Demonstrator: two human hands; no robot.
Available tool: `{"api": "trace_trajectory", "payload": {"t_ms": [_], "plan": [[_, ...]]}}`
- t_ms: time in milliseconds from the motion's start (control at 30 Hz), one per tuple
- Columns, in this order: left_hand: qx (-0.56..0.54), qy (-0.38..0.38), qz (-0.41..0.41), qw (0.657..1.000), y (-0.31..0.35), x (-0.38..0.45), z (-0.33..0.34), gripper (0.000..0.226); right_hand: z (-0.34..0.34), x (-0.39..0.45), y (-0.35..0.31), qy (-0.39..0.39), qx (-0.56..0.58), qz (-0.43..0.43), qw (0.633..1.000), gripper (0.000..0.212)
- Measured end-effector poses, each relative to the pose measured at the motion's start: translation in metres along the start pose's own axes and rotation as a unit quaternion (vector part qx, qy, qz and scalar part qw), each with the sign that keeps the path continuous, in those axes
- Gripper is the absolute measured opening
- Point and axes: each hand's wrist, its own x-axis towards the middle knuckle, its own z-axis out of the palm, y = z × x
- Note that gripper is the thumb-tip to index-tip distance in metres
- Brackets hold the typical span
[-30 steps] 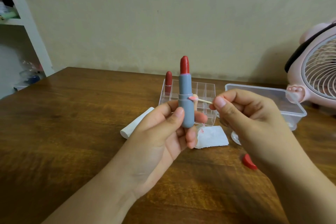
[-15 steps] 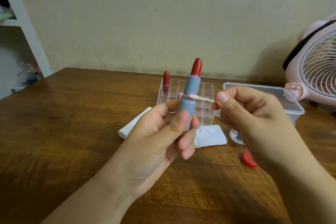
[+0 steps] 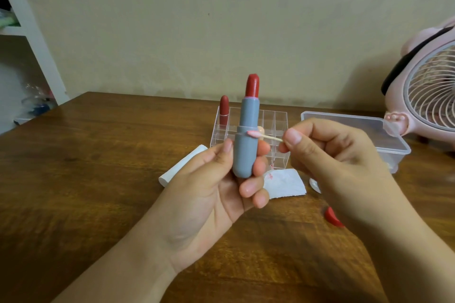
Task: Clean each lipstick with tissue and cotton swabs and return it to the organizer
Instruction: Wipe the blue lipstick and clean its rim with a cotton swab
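Observation:
My left hand (image 3: 214, 189) grips a grey lipstick (image 3: 246, 140) upright by its base, its red bullet extended at the top. My right hand (image 3: 330, 157) pinches a cotton swab (image 3: 264, 136) whose pink-stained tip touches the ridge on the lipstick's barrel. Behind them stands a clear acrylic organizer (image 3: 275, 125) with one dark red lipstick (image 3: 224, 112) in its back left slot. A white tissue (image 3: 285, 183) with a red smear lies on the table under my hands.
A white tube (image 3: 179, 167) lies left of the organizer. A clear lidded box (image 3: 369, 138) sits at the right, with a pink fan (image 3: 430, 96) behind it. A red cap (image 3: 332, 216) lies near my right wrist. A white shelf (image 3: 24, 32) stands at far left.
The lipstick tilted right half a second ago and now stands upright again. The swab tip stays against the barrel's ridge, sliding a little round it.

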Motion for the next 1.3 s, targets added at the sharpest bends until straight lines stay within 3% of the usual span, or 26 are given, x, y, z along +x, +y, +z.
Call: {"api": "trace_trajectory", "payload": {"t_ms": [233, 433, 533, 667, 800, 867, 1100, 1300], "plan": [[-0.041, -0.071, -0.023, 0.996, 0.002, 0.001, -0.004, 0.027, -0.005, 0.001, 0.004, 0.013, -0.01, 0.004, 1.0, 0.025], [-0.003, -0.023, 0.005, 1.0, 0.003, 0.001, -0.002, 0.031, -0.001, 0.001, 0.002, 0.009, 0.011, 0.009, 1.0, 0.023], [0.062, 0.051, 0.06, 0.995, 0.008, 0.003, -0.002, 0.031, -0.009, 0.003, 0.008, 0.018, 0.013, 0.041, 0.999, 0.029], [0.218, 0.169, 0.122, 0.953, 0.017, 0.007, -0.015, 0.035, -0.012, 0.005, 0.017, -0.051, -0.035, 0.114, 0.992, 0.028], [0.414, 0.268, 0.158, 0.856, 0.024, 0.008, -0.03, 0.013, -0.002, 0.005, 0.025, -0.052, -0.111, 0.165, 0.979, 0.016], [0.456, 0.289, 0.16, 0.827, 0.023, 0.01, -0.033, 0.013, 0.005, 0.004, 0.031, -0.036, -0.157, 0.177, 0.971, 0.013], [0.512, 0.314, 0.11, 0.792, 0.017, 0.015, -0.045, 0.022, 0.026, -0.001, 0.051, -0.072, -0.296, 0.215, 0.928, 0.011], [0.554, 0.304, 0.099, 0.769, 0.009, 0.02, -0.043, 0.023, 0.025, 0.001, 0.051, -0.065, -0.338, 0.227, 0.911, 0.015]]}}
